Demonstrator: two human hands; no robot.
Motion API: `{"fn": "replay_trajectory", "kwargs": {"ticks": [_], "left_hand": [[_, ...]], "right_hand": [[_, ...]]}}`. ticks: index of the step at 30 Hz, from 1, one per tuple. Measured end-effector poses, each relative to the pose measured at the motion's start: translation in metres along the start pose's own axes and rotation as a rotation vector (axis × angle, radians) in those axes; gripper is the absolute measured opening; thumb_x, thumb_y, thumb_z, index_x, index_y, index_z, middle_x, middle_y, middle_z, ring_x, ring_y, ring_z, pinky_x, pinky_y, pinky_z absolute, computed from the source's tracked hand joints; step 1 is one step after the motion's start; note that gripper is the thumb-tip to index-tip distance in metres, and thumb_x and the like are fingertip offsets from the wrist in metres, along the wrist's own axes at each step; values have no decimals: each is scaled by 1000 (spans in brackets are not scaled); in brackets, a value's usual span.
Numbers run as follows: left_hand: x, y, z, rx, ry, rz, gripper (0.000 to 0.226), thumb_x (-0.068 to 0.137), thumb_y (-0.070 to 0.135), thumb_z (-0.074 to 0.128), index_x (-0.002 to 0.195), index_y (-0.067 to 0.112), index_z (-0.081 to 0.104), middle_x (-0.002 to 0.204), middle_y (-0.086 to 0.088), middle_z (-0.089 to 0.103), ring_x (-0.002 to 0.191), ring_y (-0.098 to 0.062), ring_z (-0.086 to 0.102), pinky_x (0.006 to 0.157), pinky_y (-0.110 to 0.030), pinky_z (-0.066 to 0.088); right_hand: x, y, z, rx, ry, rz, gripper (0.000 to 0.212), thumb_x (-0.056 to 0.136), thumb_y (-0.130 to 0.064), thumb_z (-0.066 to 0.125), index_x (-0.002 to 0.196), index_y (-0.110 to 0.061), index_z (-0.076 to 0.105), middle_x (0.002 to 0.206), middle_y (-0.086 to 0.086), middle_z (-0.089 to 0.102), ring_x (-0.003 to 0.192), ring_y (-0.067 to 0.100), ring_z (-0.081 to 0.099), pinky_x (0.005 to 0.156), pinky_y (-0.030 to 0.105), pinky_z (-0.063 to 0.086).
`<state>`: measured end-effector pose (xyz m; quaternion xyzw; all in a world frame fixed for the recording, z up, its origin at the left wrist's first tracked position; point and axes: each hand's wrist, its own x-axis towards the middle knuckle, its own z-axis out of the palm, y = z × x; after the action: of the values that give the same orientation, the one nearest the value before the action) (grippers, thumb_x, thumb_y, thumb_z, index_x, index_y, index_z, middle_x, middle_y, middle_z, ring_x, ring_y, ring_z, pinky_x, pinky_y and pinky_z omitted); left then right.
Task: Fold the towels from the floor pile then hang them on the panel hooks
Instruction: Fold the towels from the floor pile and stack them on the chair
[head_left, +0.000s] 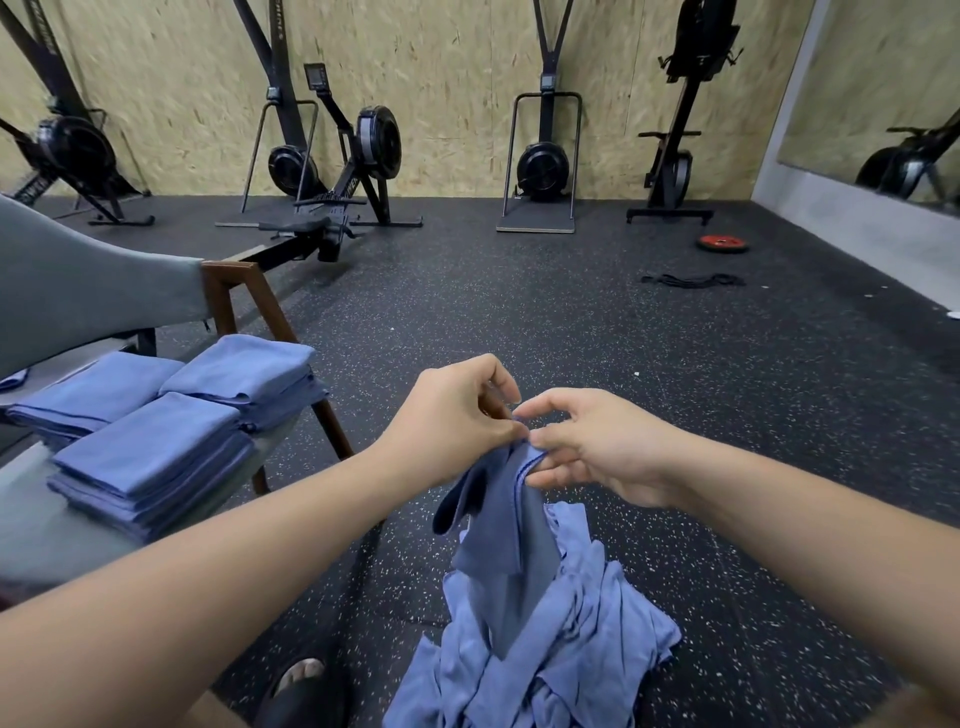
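Note:
A blue towel (511, 525) hangs from both my hands above a loose pile of blue towels (561, 654) on the dark speckled floor. My left hand (457, 415) pinches its top edge between thumb and fingers. My right hand (592, 447) pinches the same edge right beside it, fingertips almost touching the left hand's. Three stacks of folded blue towels (156, 447) lie on the seat of a grey chair (78, 291) to the left. No panel hooks are in view.
Rowing and ski machines (337, 171) stand along the far plywood wall. A red weight plate (722, 242) and a black band (693, 280) lie on the floor at the back right. A mirror (883, 104) lines the right wall. My sandalled foot (301, 691) is beside the pile.

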<state>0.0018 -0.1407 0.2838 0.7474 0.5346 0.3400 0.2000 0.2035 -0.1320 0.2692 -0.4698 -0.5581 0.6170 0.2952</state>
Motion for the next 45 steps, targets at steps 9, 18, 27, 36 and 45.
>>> {"fn": "replay_trajectory", "kwargs": {"ticks": [9,18,27,36,45], "left_hand": [[-3,7,-2,-68,-34,104,28,83,9,82,102,26,71,88,13,79,78,-6,73,76,-24,57],[0,5,-13,92,-67,159,38,86,13,74,105,31,46,93,11,69,75,-7,69,71,-31,56],[7,-8,-14,266,7,301,26,87,5,66,87,31,72,79,11,68,73,-7,59,71,-28,47],[5,0,-4,200,94,228,15,85,34,60,84,29,75,79,12,66,72,-2,60,73,-28,49],[9,-13,-2,221,-37,155,23,82,36,89,77,25,71,71,13,67,67,0,60,63,-18,40]], "right_hand": [[-10,-9,4,183,-87,-72,38,93,20,44,113,6,72,108,22,76,103,30,77,95,37,63],[-11,-14,-4,-80,117,-239,14,106,-6,64,112,6,68,90,20,79,77,26,78,65,28,62],[-2,-12,-20,-470,393,-452,8,98,-29,74,91,-26,75,94,2,71,81,12,63,80,35,50],[-7,-14,-14,-345,305,-515,10,106,-18,66,100,-10,70,98,13,78,88,15,65,89,50,55],[-8,-17,-18,-368,268,-570,9,108,-18,62,103,-14,69,99,17,73,86,14,63,83,47,52]]}}
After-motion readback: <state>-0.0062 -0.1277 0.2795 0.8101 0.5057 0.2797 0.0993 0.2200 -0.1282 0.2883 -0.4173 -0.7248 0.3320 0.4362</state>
